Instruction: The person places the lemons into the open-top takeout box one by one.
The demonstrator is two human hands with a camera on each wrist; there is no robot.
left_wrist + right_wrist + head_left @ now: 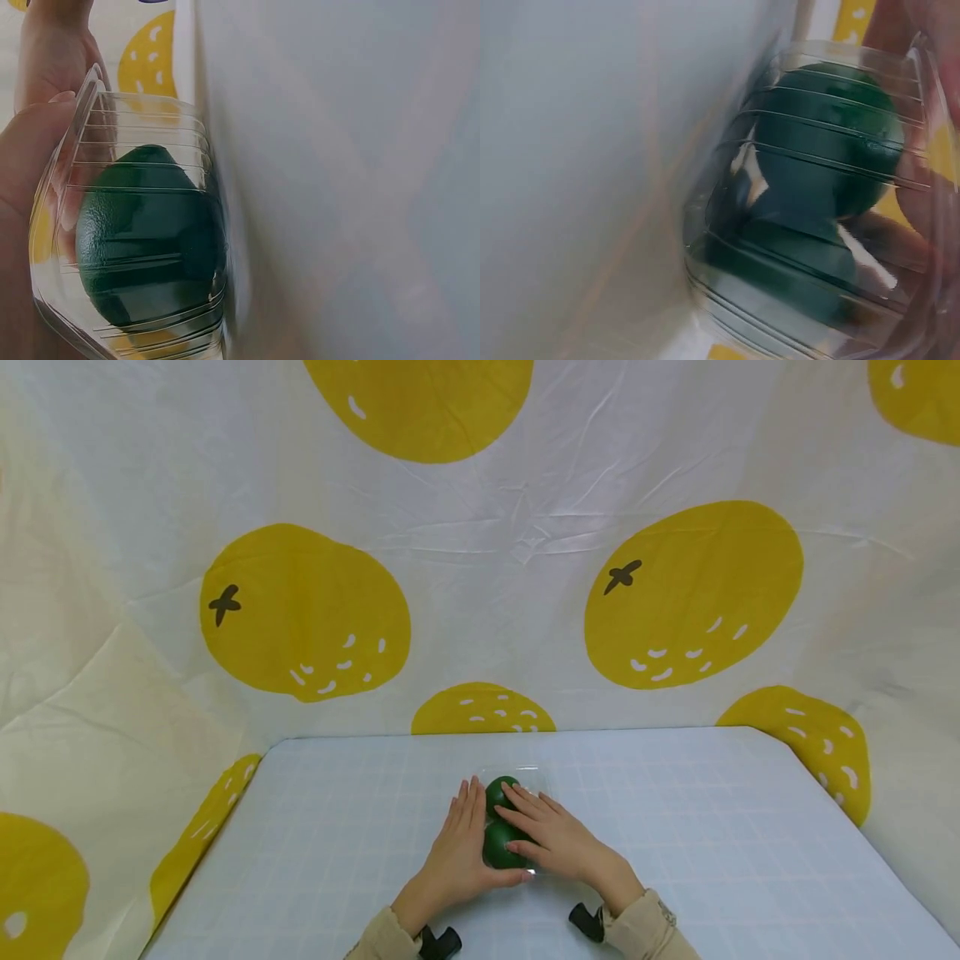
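Two dark green avocados, a far one [492,797] and a near one [501,846], lie in a clear plastic box [517,768] on the table. Along the box's left side my left hand [459,853] rests with straight fingers, its thumb stretched across the near side. From the right, my right hand [561,842] reaches over the box, its extended fingers touching both avocados. Through the ribbed wall of the box [75,315], the left wrist view shows one avocado [150,232] tapering upward. Both avocados show in the right wrist view; fingers behind them are partly hidden.
A pale checked cloth [712,835] covers the table. Behind it hangs a white curtain [495,610] with large yellow fruit prints, also falling along the table's left and right sides. Black wrist mounts [587,922] sit under both sleeves.
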